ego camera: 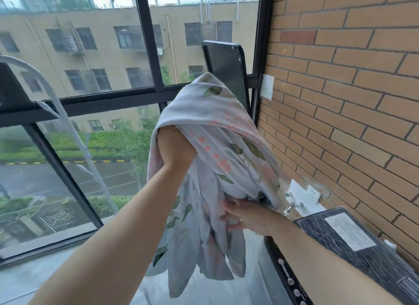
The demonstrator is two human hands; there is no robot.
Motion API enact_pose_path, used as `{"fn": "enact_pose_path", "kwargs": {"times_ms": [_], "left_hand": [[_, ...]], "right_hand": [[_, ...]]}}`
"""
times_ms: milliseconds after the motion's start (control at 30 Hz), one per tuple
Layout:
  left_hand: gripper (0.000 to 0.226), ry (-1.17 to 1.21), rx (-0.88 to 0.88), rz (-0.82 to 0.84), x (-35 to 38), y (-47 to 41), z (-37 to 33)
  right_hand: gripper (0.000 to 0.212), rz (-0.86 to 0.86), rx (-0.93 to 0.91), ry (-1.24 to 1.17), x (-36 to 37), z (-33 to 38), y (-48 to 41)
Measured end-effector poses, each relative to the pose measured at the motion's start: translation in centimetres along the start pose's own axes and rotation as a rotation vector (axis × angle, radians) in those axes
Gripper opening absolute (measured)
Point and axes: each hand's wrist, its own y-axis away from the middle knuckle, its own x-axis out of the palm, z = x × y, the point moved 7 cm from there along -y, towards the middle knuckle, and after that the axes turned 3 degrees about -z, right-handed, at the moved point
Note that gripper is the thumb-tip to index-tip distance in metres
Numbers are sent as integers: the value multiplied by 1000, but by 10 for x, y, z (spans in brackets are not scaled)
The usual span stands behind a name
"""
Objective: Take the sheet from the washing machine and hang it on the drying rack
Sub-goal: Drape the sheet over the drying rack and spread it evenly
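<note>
— While you have both hands up there, where is the sheet?

— Out of the washing machine (353, 248) and in the air. I have the floral sheet (217, 145) bunched over my left hand (174, 150), which is raised in front of the window (90, 89); the cloth drapes over my fist like a hood, so I can only say the fingers are curled shut inside it, gripping the fabric from underneath.

— And the other hand?

— My right hand (247, 216) is lower, just over the machine's near corner. Its fingers (226, 206) are closed on the gathered folds that hang down from the left, pinching a thick bundle. The rest of the sheet trails below both hands in long loose tails, hanging clear beside the machine's front edge.

— Is anything left in the drum?

— I cannot tell. The sheet and my right arm cover the opening; I only see the dark marbled top panel with a white label (349, 232), and a row of round buttons (292, 282) along the front strip.

— The drying rack?

— To my left, a pale curved rack frame (45, 86) stands against the window, well apart from the sheet. Nothing of the sheet touches it. To my right is the brick wall (351, 89), with a tap (292, 206) just behind the hanging cloth.
</note>
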Motion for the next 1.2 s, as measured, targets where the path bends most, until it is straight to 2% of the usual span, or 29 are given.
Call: {"fn": "enact_pose_path", "kwargs": {"times_ms": [67, 100, 167, 233, 300, 433, 500, 600, 633, 667, 733, 767, 800, 900, 967, 1033, 1067, 1100, 1133, 1200], "left_hand": [[11, 46, -19, -60, -26, -9, 22], [9, 67, -33, -87, -39, -11, 32], [4, 171, -87, -168, -67, -15, 59], [13, 361, -170, -267, -97, -16, 91], [23, 378, -181, -360, -127, -16, 121], [18, 357, -169, -473, -180, -14, 168], [15, 317, -179, -519, -205, -10, 190], [31, 247, -232, -553, -238, -2, 228], [37, 269, -250, -558, -248, 3, 242], [39, 268, -283, -554, -257, 7, 254], [26, 139, -387, -556, -283, 20, 286], [13, 82, -409, -569, -297, 24, 299], [8, 43, -424, -582, -311, 28, 310], [14, -12, -551, -593, -349, 40, 355], [33, 179, -701, -639, -369, 53, 386], [22, 303, -724, -708, -393, 65, 407], [11, 345, -708, -732, -404, 68, 417], [9, 397, -710, -740, -416, 72, 426], [13, 464, -743, -718, -419, 75, 438], [17, 631, -792, -685, -427, 84, 460]], "right_hand": [[88, -64, -115, 80, 20, 30, -16], [85, -117, -186, 150, 30, 46, -21], [66, -235, -293, 236, 49, 74, -25], [59, -266, -408, 253, 71, 100, -28], [65, -210, -454, 284, 100, 121, -34], [103, 29, -482, 364, 186, 146, -55], [109, 116, -496, 359, 239, 151, -65], [115, 115, -485, 242, 301, 151, -86], [110, 100, -492, 209, 317, 153, -91], [96, 93, -509, 175, 329, 156, -94], [55, 92, -529, 151, 364, 166, -91], [45, 77, -531, 147, 375, 170, -93], [44, 77, -548, 135, 388, 177, -93], [36, 122, -604, 102, 431, 206, -91], [38, 158, -648, 93, 456, 226, -87], [32, 153, -668, 128, 482, 245, -90], [25, 148, -675, 143, 493, 253, -94], [16, 157, -672, 152, 506, 262, -97], [16, 175, -630, 141, 514, 267, -100], [37, 220, -458, 106, 535, 276, -117]]}}
